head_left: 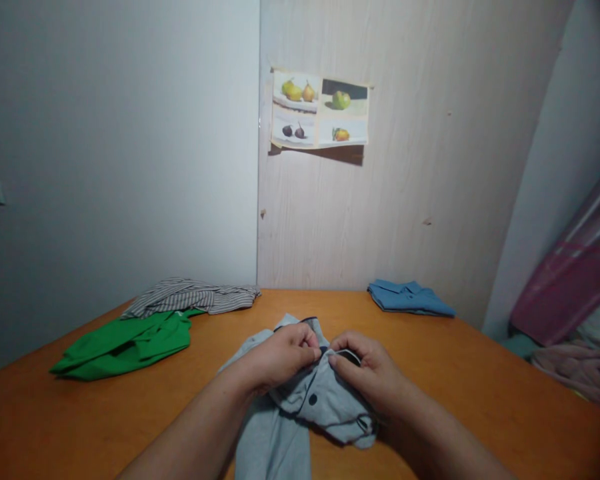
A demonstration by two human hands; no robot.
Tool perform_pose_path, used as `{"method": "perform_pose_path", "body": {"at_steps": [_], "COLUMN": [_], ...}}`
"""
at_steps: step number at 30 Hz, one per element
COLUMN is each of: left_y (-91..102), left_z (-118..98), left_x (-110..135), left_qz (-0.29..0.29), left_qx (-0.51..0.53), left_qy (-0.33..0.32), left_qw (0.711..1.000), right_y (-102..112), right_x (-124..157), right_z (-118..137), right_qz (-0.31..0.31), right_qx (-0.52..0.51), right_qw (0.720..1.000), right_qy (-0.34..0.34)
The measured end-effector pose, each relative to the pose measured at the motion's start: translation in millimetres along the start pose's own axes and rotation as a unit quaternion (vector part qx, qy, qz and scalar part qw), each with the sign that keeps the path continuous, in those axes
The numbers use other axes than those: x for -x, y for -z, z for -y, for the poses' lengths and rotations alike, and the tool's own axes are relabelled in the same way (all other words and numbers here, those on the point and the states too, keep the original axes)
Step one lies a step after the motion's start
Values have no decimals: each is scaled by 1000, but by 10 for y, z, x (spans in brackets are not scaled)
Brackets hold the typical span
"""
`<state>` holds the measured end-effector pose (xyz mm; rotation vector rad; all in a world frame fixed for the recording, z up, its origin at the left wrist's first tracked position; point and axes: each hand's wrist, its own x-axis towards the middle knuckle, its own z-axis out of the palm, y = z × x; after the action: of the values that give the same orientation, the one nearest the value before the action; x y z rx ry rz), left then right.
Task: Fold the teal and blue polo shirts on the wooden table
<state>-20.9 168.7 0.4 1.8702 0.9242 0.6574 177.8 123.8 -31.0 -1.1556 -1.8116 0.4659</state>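
A light grey polo shirt (pixel 275 433) with dark trim and a dark button lies on the orange table (pixel 480 393) right in front of me. My left hand (pixel 280 357) is closed, pinching the shirt's collar and placket from the left. My right hand (pixel 367 373) is closed too, fingers pinching the same placket edge from the right. The two hands almost touch at the collar.
A green garment (pixel 125 343) lies at the left with a striped grey shirt (pixel 190 295) behind it. A folded blue shirt (pixel 407 298) sits at the back right. A fruit picture (pixel 320 110) hangs on the wooden wall panel. Pink fabric (pixel 575 280) is at the right edge.
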Motion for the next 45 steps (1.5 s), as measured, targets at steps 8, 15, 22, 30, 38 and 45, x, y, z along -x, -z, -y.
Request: {"method": "perform_pose_path", "body": {"at_steps": [8, 15, 22, 30, 38, 45], "left_y": [-47, -184, -195, -171, -150, -190], "left_z": [12, 20, 56, -79, -103, -128], "left_x": [-26, -68, -83, -7, 13, 36], "left_qz": [-8, -42, -46, -24, -10, -17], "left_qx": [-5, 28, 71, 45, 3, 71], "left_qy": [-15, -29, -27, -21, -31, -23], "left_qw": [1000, 998, 996, 998, 999, 997], "right_y": [-5, -24, -30, -50, -12, -7], "right_x": [-12, -11, -4, 2, -28, -52], "right_z": [25, 8, 8, 45, 61, 16], "right_qz": [-13, 3, -9, -29, -3, 17], "right_qx": [-7, 8, -20, -82, -165, -242], "right_qw": [1000, 1000, 999, 992, 980, 957], "right_qy": [-15, -7, -36, -87, -112, -156]}}
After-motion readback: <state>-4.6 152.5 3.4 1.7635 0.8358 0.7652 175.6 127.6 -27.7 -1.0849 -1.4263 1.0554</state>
